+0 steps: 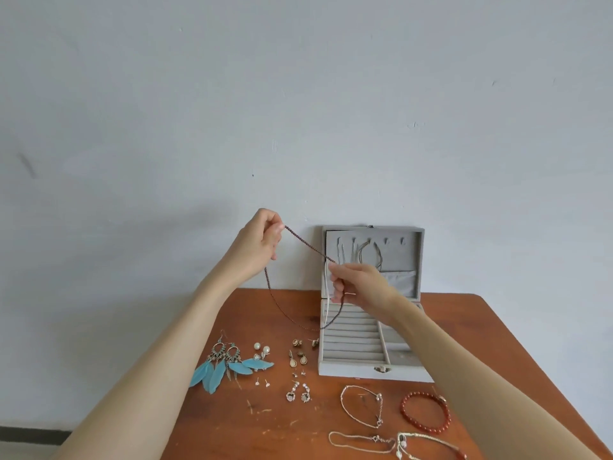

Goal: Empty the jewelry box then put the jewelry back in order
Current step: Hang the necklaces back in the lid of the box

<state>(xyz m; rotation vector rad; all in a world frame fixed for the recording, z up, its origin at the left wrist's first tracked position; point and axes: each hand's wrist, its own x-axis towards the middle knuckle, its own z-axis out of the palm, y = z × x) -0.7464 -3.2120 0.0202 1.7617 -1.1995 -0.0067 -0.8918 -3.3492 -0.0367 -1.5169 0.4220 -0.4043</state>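
Note:
A grey jewelry box point(403, 373) stands open at the back of the wooden table point(285, 426), lid upright against the wall. Thin chains point(361, 252) hang from hooks inside the lid. I hold a dark beaded necklace point(306, 244) stretched in the air to the left of the lid. My left hand point(260, 242) pinches one end high up. My right hand point(360, 283) pinches the other end lower, in front of the lid. The rest of the strand loops down to the table by the box's left side.
On the table left of the box lie blue feather earrings point(220, 368), pearl studs point(261, 349), and several small drop earrings point(298, 356). In front of the box lie a silver bracelet point(361, 406), a red bead bracelet point(426, 411) and pale chains point(374, 441).

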